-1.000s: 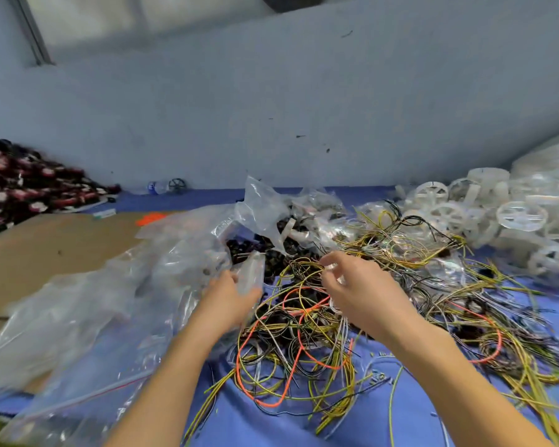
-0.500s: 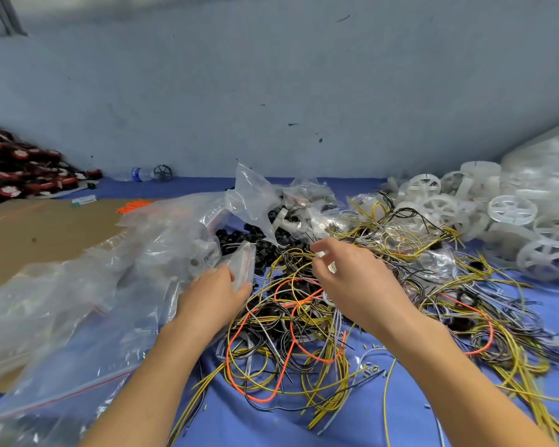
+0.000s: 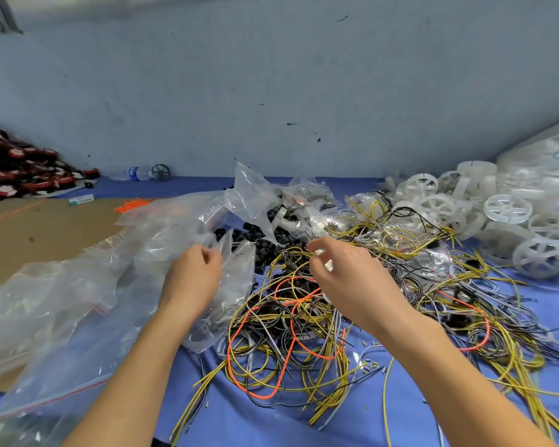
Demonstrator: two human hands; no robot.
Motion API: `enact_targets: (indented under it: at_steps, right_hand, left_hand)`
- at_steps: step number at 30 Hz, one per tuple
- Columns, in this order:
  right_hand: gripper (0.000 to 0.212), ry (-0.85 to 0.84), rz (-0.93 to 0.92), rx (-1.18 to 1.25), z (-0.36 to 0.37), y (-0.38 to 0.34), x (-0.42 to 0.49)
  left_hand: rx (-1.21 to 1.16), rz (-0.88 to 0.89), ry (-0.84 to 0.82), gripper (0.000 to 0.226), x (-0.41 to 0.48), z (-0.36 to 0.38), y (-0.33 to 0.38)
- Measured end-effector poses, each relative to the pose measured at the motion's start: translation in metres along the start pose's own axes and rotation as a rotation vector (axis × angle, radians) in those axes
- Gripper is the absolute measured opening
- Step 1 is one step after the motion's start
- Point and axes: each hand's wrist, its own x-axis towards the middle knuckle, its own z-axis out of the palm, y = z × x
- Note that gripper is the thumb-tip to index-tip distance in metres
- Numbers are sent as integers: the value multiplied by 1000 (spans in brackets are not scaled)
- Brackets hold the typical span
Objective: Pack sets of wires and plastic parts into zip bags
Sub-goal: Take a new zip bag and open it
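A tangle of yellow, black, grey and orange wires (image 3: 288, 337) covers the blue cloth (image 3: 265, 424) in the middle and to the right. My left hand (image 3: 192, 279) grips the mouth of a small clear zip bag (image 3: 236, 295) at the left edge of the wires. My right hand (image 3: 349, 279) hovers over the wires with curled fingers, and a small pale plastic part (image 3: 328, 263) shows between its thumb and fingers. Small black plastic parts (image 3: 265, 245) lie heaped just beyond both hands. White spoked plastic wheels (image 3: 507, 209) are piled at the far right.
Loose clear zip bags (image 3: 78, 285) spread across the left side, over brown cardboard (image 3: 29, 233). Crumpled clear bags (image 3: 255, 195) lie behind the black parts. A red and black pile (image 3: 13, 172) and a water bottle (image 3: 136, 172) sit by the grey wall.
My left hand has moved up a little with the small bag, and its mouth now stands wider. My right hand has stayed over the wires.
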Motion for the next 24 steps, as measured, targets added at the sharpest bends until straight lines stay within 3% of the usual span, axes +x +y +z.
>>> enact_targets:
  at_steps: [4, 6, 8, 12, 18, 21, 24]
  right_hand:
    - [30, 6, 20, 398, -6, -8, 2]
    - [31, -45, 63, 732, -13, -21, 2]
    - [33, -28, 30, 871, -19, -30, 0]
    - [25, 228, -60, 589, -38, -29, -13]
    - [21, 448, 41, 423, -67, -13, -31]
    - [24, 600, 106, 440, -79, 0, -42]
    - [27, 811, 94, 308, -90, 5, -53]
  left_hand:
    - [-491, 282, 153, 24, -22, -23, 46]
    - [-609, 427, 99, 24, -44, -23, 71]
    - [-670, 532, -5, 19, -62, -15, 90]
    - [-842, 557, -111, 15, -77, -2, 116]
    - [-901, 539, -150, 16, -91, 16, 140]
    - [-953, 330, -110, 16, -90, 25, 144]
    - [-957, 25, -281, 12, -83, 29, 144]
